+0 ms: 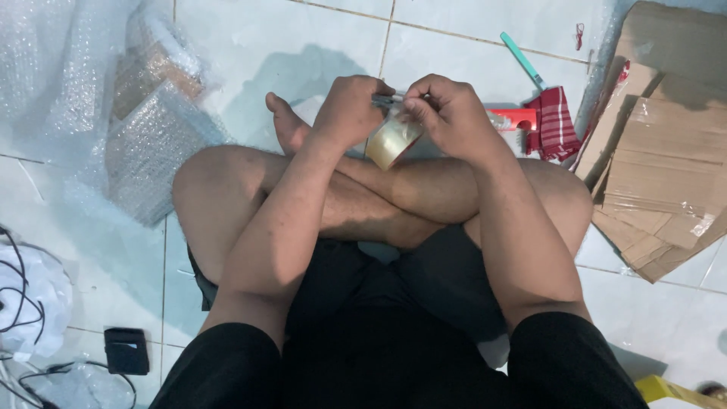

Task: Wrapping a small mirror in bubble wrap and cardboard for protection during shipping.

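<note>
Above the crossed shins, between both hands: roll of clear packing tape (392, 140), tilted, its side face toward the camera. Right hand (453, 117) has its grip closed over the roll's top edge, fingers curled down onto the rim. Left hand (350, 110) in a closed grip, holding a thin dark tool (386, 98) whose tip meets the roll just beside the right fingers; what kind of tool, cannot tell. Hands nearly touching above the roll.

Just beyond the right hand, on the tiled floor (454, 38): red tape dispenser (513, 120), partly hidden, then a red-and-white checked cloth (556, 121). Further out, a teal-handled tool (521, 60). Well out on the right-hand side, flattened cardboard (659, 151). Well out on the left-hand side, parcels wrapped in bubble wrap (148, 144). Nearer the body on that side, a small black box (126, 350) and black cables (19, 295).
</note>
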